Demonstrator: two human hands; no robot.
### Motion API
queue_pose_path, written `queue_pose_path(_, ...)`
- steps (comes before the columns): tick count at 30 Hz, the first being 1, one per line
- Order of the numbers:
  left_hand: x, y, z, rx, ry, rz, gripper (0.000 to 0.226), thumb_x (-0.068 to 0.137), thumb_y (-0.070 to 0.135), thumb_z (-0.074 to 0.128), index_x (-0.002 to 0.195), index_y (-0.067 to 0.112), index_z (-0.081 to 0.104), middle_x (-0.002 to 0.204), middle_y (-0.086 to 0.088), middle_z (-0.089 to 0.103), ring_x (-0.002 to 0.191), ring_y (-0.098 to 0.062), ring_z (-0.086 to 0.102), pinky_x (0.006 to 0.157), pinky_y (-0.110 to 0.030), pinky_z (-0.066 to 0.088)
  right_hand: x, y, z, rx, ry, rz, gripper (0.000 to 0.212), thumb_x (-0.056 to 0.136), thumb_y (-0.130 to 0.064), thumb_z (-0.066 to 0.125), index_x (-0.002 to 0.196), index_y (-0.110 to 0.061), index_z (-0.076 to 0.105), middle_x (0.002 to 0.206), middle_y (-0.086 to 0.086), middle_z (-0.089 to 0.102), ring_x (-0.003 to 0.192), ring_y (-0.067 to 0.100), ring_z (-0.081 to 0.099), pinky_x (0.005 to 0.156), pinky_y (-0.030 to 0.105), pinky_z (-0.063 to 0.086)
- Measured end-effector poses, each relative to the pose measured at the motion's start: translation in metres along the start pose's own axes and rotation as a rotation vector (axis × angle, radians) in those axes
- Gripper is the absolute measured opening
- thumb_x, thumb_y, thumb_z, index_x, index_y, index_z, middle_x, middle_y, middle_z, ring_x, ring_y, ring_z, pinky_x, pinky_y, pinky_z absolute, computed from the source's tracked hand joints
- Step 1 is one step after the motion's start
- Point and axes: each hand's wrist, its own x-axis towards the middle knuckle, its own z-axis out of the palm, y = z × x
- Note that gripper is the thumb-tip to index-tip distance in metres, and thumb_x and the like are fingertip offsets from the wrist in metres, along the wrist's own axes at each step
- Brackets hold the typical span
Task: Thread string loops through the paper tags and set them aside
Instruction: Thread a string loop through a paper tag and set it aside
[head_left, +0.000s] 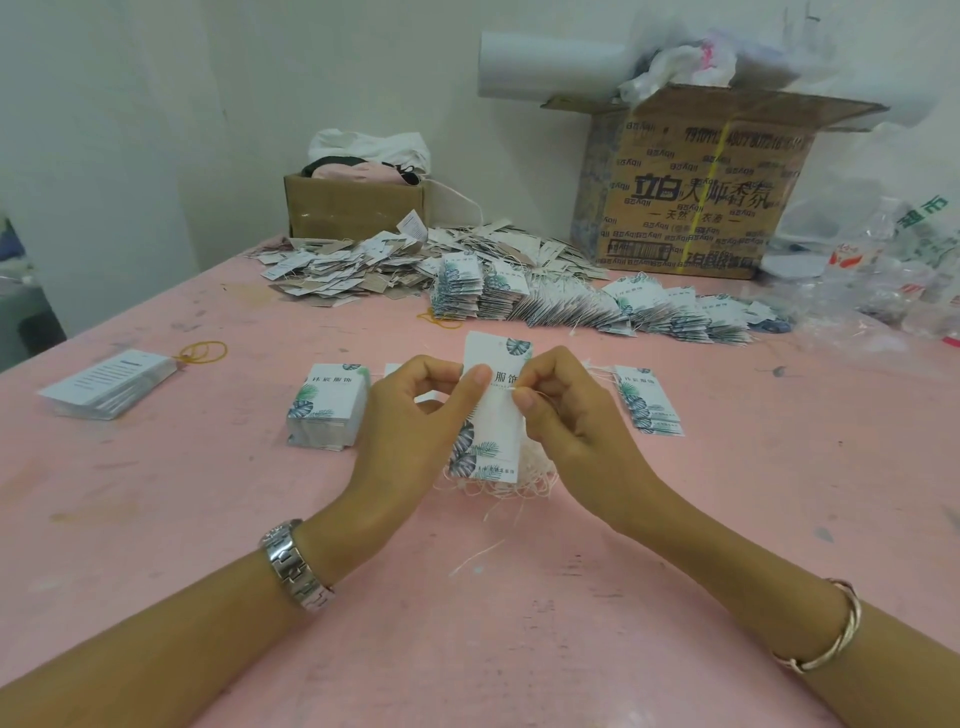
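My left hand pinches the paper tag with thumb and curled fingers, upright above the pink table. My right hand pinches a string at the tag's right edge. String pile lies beneath, left tag stack and right tag stack either side.

Pink table, tag stacks, likely strings

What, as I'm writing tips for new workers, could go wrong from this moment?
1. The right hand pinches a thin string at the tag; it could slip free before it is threaded.
2. The left hand holds the tag by one edge, so the paper may bend.
3. The loose string pile beneath could snag and tangle.
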Motion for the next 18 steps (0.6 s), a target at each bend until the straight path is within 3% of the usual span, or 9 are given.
queue_pose_path(5, 0.0, 0.001, 0.001, -0.037, -0.011, 0.019, 0.017, 0.084, 0.03, 0.074, 0.086, 0.015, 0.067, 0.073, 0.016, 0.07, 0.062, 0.001, 0.066, 0.055, -0.013, 0.05, 0.003, -0.003, -0.001, 0.162, 0.079, 0.021, 0.006, 0.099, -0.015, 0.049, 0.092, -0.016, 0.05, 0.076, -0.005, 0.053, 0.058, 0.008, 0.037, 0.054, 0.015, 0.034)
queue_pose_path(11, -0.002, 0.003, 0.001, -0.062, -0.04, 0.02, 0.014, 0.086, 0.03, 0.071, 0.086, 0.017, 0.066, 0.076, 0.015, 0.071, 0.065, 0.0, 0.067, 0.055, -0.014, 0.051, 0.011, -0.001, -0.015, 0.259, 0.244, 0.154, 0.014, 0.099, -0.013, 0.055, 0.088, -0.022, 0.056, 0.077, -0.005, 0.059, 0.048, 0.005, 0.032, 0.044, 0.016, 0.029)
queue_pose_path(14, -0.004, 0.004, 0.003, -0.074, -0.077, 0.008, 0.012, 0.088, 0.029, 0.069, 0.086, 0.017, 0.066, 0.079, 0.013, 0.072, 0.068, -0.003, 0.069, 0.056, -0.017, 0.054, 0.014, 0.0, -0.018, 0.31, 0.192, 0.205, 0.017, 0.096, -0.012, 0.059, 0.084, -0.024, 0.06, 0.075, -0.007, 0.056, 0.046, 0.005, 0.028, 0.042, 0.016, 0.025)
queue_pose_path(18, -0.007, 0.005, 0.004, -0.066, -0.124, 0.0, 0.01, 0.089, 0.027, 0.068, 0.087, 0.018, 0.066, 0.086, 0.008, 0.074, 0.072, -0.008, 0.071, 0.061, -0.025, 0.057, 0.014, -0.004, -0.018, 0.377, 0.101, 0.204, 0.003, 0.088, -0.019, 0.061, 0.089, -0.02, 0.058, 0.075, -0.007, 0.057, 0.048, 0.006, 0.025, 0.042, 0.016, 0.023)
